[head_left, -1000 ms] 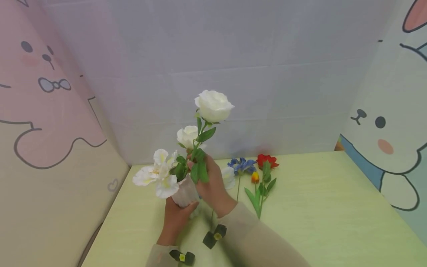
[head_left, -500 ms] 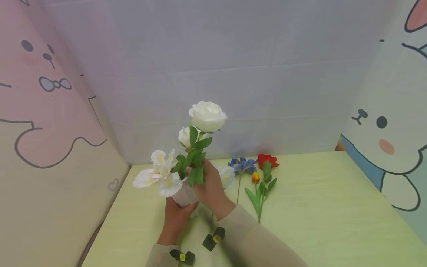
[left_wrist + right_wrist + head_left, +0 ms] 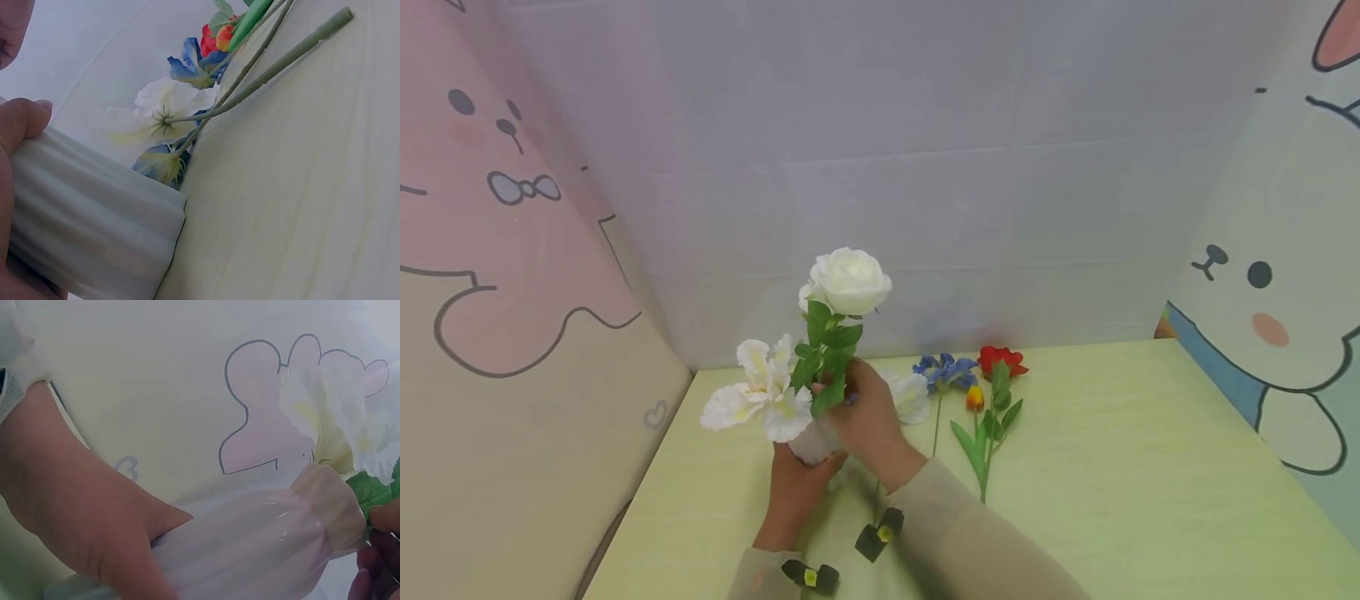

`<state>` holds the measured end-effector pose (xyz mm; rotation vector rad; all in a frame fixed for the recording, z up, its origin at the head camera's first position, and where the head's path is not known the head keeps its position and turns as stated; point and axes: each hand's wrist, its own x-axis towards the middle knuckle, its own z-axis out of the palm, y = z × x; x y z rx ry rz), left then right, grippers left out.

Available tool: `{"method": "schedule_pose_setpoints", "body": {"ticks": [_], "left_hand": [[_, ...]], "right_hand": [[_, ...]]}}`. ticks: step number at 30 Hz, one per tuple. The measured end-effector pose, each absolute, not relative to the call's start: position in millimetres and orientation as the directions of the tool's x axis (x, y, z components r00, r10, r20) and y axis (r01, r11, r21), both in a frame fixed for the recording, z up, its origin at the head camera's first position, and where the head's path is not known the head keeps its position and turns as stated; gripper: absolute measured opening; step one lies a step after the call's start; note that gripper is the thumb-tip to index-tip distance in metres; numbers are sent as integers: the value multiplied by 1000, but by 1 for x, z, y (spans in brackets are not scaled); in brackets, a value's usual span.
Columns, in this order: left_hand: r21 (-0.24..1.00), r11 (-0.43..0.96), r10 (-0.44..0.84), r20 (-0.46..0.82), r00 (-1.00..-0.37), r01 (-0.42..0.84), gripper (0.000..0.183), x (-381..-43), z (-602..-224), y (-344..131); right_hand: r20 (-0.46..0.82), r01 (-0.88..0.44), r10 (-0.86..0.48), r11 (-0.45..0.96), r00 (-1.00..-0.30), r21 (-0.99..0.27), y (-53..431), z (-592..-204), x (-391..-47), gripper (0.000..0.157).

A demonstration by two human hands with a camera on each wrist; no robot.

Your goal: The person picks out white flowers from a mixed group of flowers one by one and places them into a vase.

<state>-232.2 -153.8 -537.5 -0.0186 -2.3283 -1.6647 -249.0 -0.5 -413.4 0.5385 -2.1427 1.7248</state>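
Observation:
In the head view my left hand [image 3: 797, 498] grips the side of a white ribbed vase [image 3: 814, 442]; its thumb [image 3: 25, 122] lies along the wall in the left wrist view. My right hand [image 3: 874, 427] pinches the leafy stem of a large white rose [image 3: 852, 283] right at the vase's mouth. The stem's lower end is hidden. A white iris [image 3: 758, 393] leans out of the vase to the left. Behind the large rose, a second white rose [image 3: 804, 297] is mostly covered. In the right wrist view, the right fingertips are close by the flared rim [image 3: 328, 506].
Right of the vase on the pale yellow table [image 3: 1112, 467] lie a white flower [image 3: 912, 398], a blue iris [image 3: 945, 372], an orange tulip [image 3: 974, 398] and a red flower [image 3: 1000, 362]. Another blue flower [image 3: 159, 165] shows near the vase base. A pale cloth wall [image 3: 1037, 208] stands behind.
My right hand has brought the large white rose down and left, lower over the vase, so it now covers most of the second rose. The left hand and vase have stayed put.

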Motion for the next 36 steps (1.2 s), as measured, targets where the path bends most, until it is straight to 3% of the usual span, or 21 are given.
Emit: {"method": "schedule_pose_setpoints", "body": {"ticks": [2, 8, 19, 25, 36], "left_hand": [[924, 341, -148, 235, -961, 174, 89, -232, -537, -154], [923, 344, -147, 236, -960, 174, 87, -231, -537, -154], [925, 337, -151, 234, -960, 173, 86, -233, -537, -154], [929, 327, -146, 230, -962, 172, 81, -233, -537, -154], [930, 323, -140, 230, -963, 175, 75, -233, -538, -155]], "right_hand": [[484, -489, -82, 227, -871, -842, -1, -415, -249, 17], [480, -486, -87, 223, -873, -845, -1, -415, -250, 18], [386, -399, -155, 62, -909, -915, 7, -402, -247, 47], [464, -467, -113, 4, -879, -884, 11, -394, -248, 33], [529, -532, -65, 62, -846, -844, 12, -389, -249, 17]]}}
